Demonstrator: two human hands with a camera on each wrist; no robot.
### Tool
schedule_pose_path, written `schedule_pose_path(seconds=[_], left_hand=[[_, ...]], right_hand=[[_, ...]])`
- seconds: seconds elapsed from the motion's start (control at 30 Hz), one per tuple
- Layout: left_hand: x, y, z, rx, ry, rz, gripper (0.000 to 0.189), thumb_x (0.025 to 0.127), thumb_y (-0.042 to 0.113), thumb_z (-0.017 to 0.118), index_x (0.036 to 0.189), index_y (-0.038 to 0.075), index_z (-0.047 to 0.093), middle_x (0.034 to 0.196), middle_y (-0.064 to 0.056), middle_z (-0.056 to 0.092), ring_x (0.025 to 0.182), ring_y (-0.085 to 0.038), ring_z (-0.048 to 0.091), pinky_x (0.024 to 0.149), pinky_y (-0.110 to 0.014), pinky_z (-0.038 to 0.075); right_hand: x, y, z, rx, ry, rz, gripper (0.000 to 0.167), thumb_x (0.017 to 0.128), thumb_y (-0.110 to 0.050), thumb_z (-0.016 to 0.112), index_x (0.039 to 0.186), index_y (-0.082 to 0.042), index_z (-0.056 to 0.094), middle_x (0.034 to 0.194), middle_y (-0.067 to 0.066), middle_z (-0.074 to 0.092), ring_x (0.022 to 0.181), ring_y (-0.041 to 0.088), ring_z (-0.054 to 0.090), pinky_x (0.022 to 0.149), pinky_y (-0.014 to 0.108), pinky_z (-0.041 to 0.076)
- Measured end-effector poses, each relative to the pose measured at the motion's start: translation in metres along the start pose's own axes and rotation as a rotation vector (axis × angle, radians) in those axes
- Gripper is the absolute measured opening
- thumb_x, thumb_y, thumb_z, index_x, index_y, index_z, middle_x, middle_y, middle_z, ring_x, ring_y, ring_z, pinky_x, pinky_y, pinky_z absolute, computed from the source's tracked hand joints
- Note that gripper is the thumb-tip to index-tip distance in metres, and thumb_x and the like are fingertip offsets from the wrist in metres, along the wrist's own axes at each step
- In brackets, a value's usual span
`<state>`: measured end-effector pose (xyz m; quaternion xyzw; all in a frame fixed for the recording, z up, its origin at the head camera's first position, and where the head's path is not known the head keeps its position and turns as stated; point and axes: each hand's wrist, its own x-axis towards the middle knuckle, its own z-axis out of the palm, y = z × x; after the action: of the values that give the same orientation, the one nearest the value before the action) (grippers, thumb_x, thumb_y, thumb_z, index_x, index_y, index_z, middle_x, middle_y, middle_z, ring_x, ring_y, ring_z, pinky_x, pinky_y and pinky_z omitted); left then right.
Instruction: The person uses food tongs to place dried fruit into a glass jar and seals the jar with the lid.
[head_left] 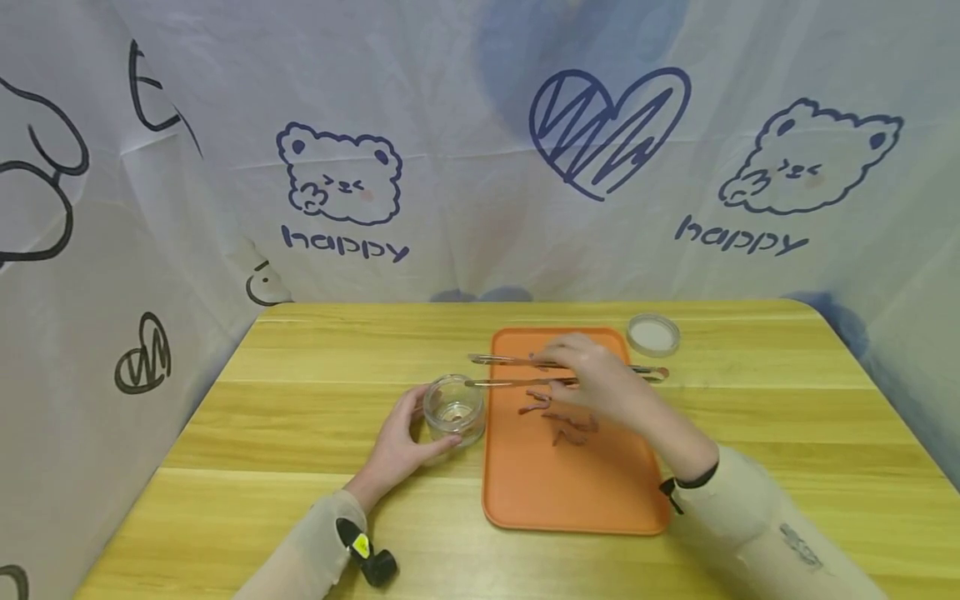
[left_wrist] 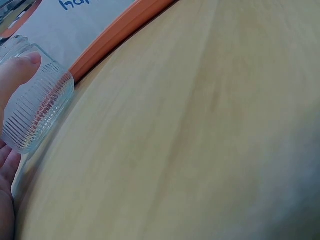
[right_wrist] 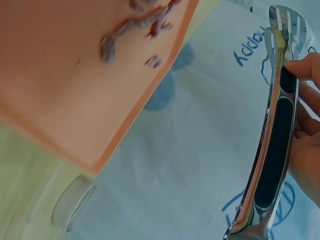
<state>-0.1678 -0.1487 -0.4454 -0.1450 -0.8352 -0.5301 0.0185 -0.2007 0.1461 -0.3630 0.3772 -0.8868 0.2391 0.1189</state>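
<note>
My left hand (head_left: 399,439) holds a clear glass jar (head_left: 454,419) on the table, thumb on the near side and fingers around the far left. Ribbed glass (left_wrist: 44,107) shows in the left wrist view, with the thumb across it. My right hand (head_left: 596,379) grips metal tongs (right_wrist: 276,150) with black inlays on the handle. In the head view the two tong arms stand apart, their tips pointing left toward the jar's rim; no food shows between them. Under the right hand, several reddish-brown, meat-like strips (head_left: 572,422) lie on an orange tray (head_left: 573,500).
Beyond the tray's far right corner lies a round clear lid (head_left: 652,335). The jar stands close to the tray's left edge. All of this is on a yellow wood-grain table (head_left: 300,392), with printed white cloth (head_left: 465,225) hanging behind and at the sides.
</note>
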Motion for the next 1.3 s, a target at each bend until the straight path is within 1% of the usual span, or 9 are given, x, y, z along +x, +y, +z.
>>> schedule_pose_path(seconds=[0.07, 0.23, 0.33, 0.47, 0.7, 0.77, 0.87, 1.13, 1.3], left_hand=[[0.000, 0.000, 0.000, -0.002, 0.000, 0.001, 0.078, 0.073, 0.011, 0.084, 0.137, -0.003, 0.042, 0.132, -0.021, 0.049, 0.122, -0.035, 0.048, 0.107, -0.045, 0.035], [0.001, 0.000, 0.000, -0.001, 0.001, 0.008, 0.077, 0.073, 0.011, 0.084, 0.136, -0.002, 0.043, 0.132, -0.022, 0.049, 0.122, -0.035, 0.048, 0.107, -0.045, 0.035], [0.002, 0.001, 0.000, -0.003, 0.004, 0.013, 0.077, 0.073, 0.011, 0.084, 0.136, -0.003, 0.043, 0.131, -0.023, 0.049, 0.121, -0.036, 0.049, 0.107, -0.046, 0.035], [0.003, 0.001, 0.000, -0.004, 0.007, 0.021, 0.076, 0.073, 0.010, 0.084, 0.136, -0.004, 0.043, 0.131, -0.023, 0.050, 0.121, -0.037, 0.049, 0.107, -0.046, 0.035], [0.003, 0.001, 0.001, -0.002, 0.008, 0.018, 0.076, 0.073, 0.010, 0.084, 0.136, -0.003, 0.043, 0.131, -0.023, 0.050, 0.121, -0.036, 0.049, 0.107, -0.046, 0.035], [0.003, 0.001, 0.001, -0.004, 0.007, 0.019, 0.076, 0.073, 0.010, 0.084, 0.136, -0.002, 0.043, 0.131, -0.022, 0.050, 0.121, -0.036, 0.049, 0.107, -0.046, 0.035], [0.002, 0.001, 0.001, -0.006, 0.004, 0.020, 0.077, 0.073, 0.011, 0.084, 0.136, -0.003, 0.043, 0.131, -0.022, 0.050, 0.121, -0.037, 0.049, 0.107, -0.047, 0.035], [0.001, 0.001, 0.000, -0.008, 0.000, 0.023, 0.077, 0.073, 0.010, 0.084, 0.136, -0.003, 0.042, 0.131, -0.023, 0.050, 0.121, -0.037, 0.049, 0.107, -0.047, 0.035], [0.000, 0.002, 0.000, -0.011, 0.000, 0.016, 0.077, 0.073, 0.010, 0.084, 0.136, -0.004, 0.042, 0.131, -0.023, 0.050, 0.122, -0.037, 0.048, 0.108, -0.047, 0.034]], right_hand=[[-0.004, 0.004, -0.003, -0.007, 0.008, 0.011, 0.032, 0.080, -0.002, 0.072, 0.111, -0.006, 0.068, 0.108, 0.008, 0.063, 0.099, 0.025, 0.059, 0.075, 0.034, 0.054], [-0.016, 0.013, -0.014, -0.013, 0.001, 0.089, 0.033, 0.081, -0.002, 0.071, 0.113, -0.005, 0.067, 0.111, 0.010, 0.063, 0.103, 0.028, 0.057, 0.079, 0.040, 0.053], [-0.022, 0.018, -0.021, -0.011, -0.009, 0.137, 0.033, 0.082, -0.003, 0.071, 0.114, -0.005, 0.066, 0.112, 0.011, 0.062, 0.102, 0.028, 0.057, 0.079, 0.040, 0.053], [-0.030, 0.024, -0.028, 0.003, -0.014, 0.176, 0.034, 0.082, -0.003, 0.069, 0.116, -0.006, 0.066, 0.113, 0.011, 0.061, 0.100, 0.027, 0.057, 0.076, 0.040, 0.053], [-0.045, 0.036, -0.032, -0.014, -0.006, 0.229, 0.033, 0.082, -0.002, 0.069, 0.115, -0.005, 0.066, 0.114, 0.013, 0.061, 0.105, 0.031, 0.056, 0.085, 0.048, 0.051], [-0.050, 0.039, -0.033, -0.025, 0.000, 0.234, 0.032, 0.082, -0.001, 0.070, 0.113, -0.004, 0.066, 0.112, 0.013, 0.061, 0.104, 0.031, 0.056, 0.084, 0.049, 0.051], [-0.057, 0.044, -0.032, -0.044, 0.015, 0.219, 0.030, 0.080, -0.001, 0.071, 0.110, -0.002, 0.067, 0.108, 0.014, 0.062, 0.099, 0.031, 0.058, 0.081, 0.048, 0.052], [-0.069, 0.057, -0.024, -0.083, 0.044, 0.135, 0.027, 0.075, 0.003, 0.073, 0.102, 0.000, 0.070, 0.099, 0.012, 0.067, 0.094, 0.033, 0.061, 0.080, 0.048, 0.053], [-0.071, 0.063, -0.013, -0.077, 0.012, 0.134, 0.025, 0.074, 0.005, 0.073, 0.098, -0.001, 0.071, 0.093, 0.010, 0.068, 0.084, 0.025, 0.063, 0.072, 0.039, 0.056]])
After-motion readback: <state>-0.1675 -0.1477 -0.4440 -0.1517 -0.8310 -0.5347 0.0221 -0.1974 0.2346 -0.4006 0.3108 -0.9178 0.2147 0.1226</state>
